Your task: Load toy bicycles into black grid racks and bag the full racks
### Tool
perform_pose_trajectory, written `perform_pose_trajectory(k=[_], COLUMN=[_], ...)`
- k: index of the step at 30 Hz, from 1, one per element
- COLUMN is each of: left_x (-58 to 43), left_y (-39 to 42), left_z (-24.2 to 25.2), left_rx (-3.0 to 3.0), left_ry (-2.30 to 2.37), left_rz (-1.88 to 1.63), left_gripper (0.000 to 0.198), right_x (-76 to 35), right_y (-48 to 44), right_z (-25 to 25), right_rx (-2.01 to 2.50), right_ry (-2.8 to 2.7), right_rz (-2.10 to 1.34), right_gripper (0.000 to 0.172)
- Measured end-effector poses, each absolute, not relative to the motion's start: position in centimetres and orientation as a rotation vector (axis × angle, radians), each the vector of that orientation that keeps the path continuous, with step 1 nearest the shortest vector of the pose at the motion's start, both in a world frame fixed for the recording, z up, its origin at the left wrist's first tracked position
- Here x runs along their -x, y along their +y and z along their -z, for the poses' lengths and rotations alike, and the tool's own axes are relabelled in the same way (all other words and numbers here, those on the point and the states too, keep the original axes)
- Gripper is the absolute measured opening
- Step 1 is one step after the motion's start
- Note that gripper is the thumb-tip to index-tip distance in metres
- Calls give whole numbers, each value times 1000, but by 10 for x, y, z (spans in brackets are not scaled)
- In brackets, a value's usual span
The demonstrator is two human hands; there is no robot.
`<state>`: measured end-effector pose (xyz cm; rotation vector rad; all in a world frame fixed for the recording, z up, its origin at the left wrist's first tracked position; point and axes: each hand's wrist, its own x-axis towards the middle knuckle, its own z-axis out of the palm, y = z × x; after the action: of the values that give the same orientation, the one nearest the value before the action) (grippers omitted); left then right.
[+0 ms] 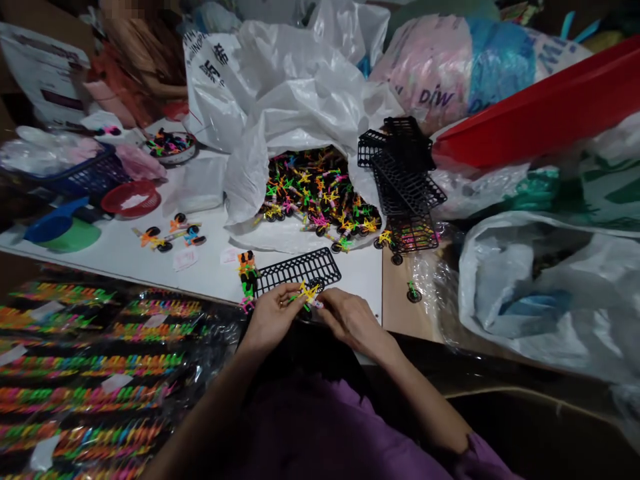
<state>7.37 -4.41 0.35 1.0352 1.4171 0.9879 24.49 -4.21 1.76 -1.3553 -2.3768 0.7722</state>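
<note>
A small toy bicycle with a yellow frame, a green part and black wheels is pinched between my two hands at the table's front edge. My left hand, a ring on one finger, closes on its left side. At its right end, by a pinkish-white piece, the fingers of my right hand are closed. Just beyond my hands lies a black plastic grid tray, with several colourful toy bicycles lined up at its left end. My fingers partly hide the held toy.
Behind the tray, an open white sack spills a heap of toy bicycles. Black grid trays are stacked right of it. Loose toys, a red bowl and a blue basket are leftward. Another person's arm shows behind.
</note>
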Motion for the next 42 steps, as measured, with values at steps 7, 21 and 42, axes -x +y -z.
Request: perform_pose_trajectory(k=[7, 21, 42], left_x=[-82, -79, -60], left_y=[-48, -45, -75], left_z=[2, 4, -12], left_rx=[-759, -727, -1141], left_ry=[1370, 1395, 1616], left_rz=[-1047, -1027, -1118], left_gripper=[33, 31, 60], right_x=[-246, -242, -215], right_y=[-51, -50, -34], right_z=[-7, 15, 19], right_rx=[1307, 1245, 1264], right_ry=[-2302, -2267, -2045], right_rz=[-624, -512, -803], right_gripper=[19, 24, 14])
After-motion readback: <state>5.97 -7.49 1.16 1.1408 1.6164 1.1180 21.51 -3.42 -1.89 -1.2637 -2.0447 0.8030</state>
